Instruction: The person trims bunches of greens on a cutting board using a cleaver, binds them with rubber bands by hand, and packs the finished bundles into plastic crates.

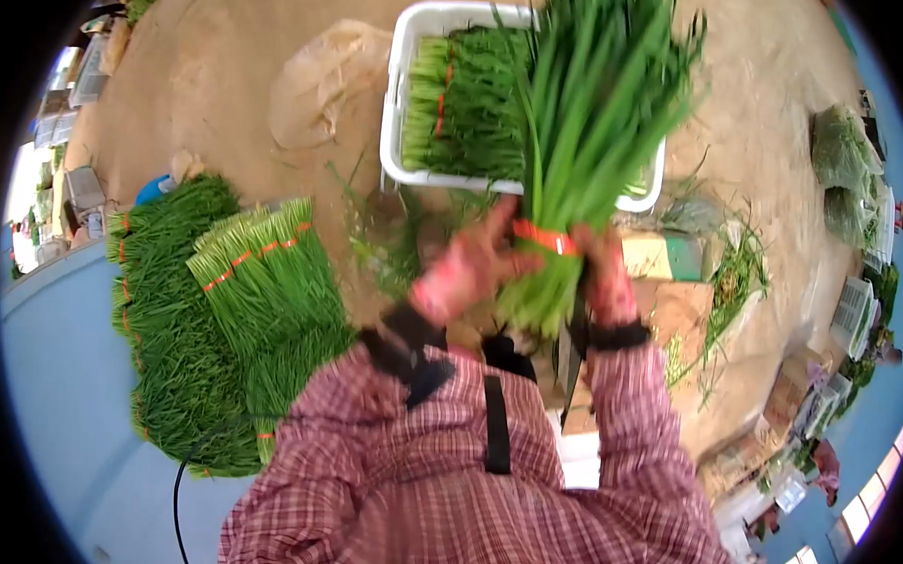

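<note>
Holds a bunch of long green leaves out in front of the body, with pale stem ends toward the chest and leafy tips reaching forward over a white basket. Has the right hand clamped on the right side of the bunch, beside an orange band wrapped around the stems. Has the left hand on the opposite side, with fingers spread out at the band; too blurred to tell whether closed on the stems. Wears a plaid jacket, with a black strap down the chest.

Inside the basket, partly hidden behind the bunch: banded greens lying sideways, with pale stems to the left. On the brown floor, just left of the basket: a crumpled plastic bag. To the left, on a blue tabletop: piled bundles with orange bands, packed side by side and overlapping. Near the right hand: a piece of cardboard and loose scattered leaves.
</note>
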The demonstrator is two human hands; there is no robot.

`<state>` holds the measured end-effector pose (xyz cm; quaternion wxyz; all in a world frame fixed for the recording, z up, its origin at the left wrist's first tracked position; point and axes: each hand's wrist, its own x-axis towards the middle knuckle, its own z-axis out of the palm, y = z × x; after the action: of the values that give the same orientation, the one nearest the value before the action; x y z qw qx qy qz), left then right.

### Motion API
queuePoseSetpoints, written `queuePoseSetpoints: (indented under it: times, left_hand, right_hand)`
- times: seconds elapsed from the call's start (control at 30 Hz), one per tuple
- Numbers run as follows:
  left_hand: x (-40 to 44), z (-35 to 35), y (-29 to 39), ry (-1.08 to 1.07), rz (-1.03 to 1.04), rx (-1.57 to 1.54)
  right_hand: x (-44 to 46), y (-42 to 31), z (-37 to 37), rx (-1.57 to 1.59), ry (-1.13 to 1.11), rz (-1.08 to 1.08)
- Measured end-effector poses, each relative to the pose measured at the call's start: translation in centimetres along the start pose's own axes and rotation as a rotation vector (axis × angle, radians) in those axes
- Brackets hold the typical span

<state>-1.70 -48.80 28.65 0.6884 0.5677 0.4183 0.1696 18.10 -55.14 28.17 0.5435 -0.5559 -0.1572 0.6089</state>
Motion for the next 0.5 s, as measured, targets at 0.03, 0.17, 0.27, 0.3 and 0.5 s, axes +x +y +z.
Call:
queuePoseSetpoints:
  times: [0.03,0.17,0.27,0.3,0.5]
  left_hand:
    - [2.3,-2.9,-2.1,0.056,0.087,0.188]
    - [10.1,-12.1,-5.1,0.004,0.14,-0.172]
    - [12.9,-17.0,-8.8,0.021,0.052,-0.27]
    - [13.1,-17.0,-10.9,0.047,0.035,-0.313]
    - [14.8,-19.2,-22.7,0.103,-0.18,-0.312]
  right_hand:
    - [3.6,0.7,0.8,-0.138,-0.07,-0.057]
    - [15.4,1.6,7.7,0.007,-0.187,0.044]
    - [23.3,7.1,9.9,0.013,-0.162,0.164]
    - [23.8,8.5,10.0,0.036,-0.18,0.124]
    - [28.4,17.4,9.7,0.019,-0.063,0.396]
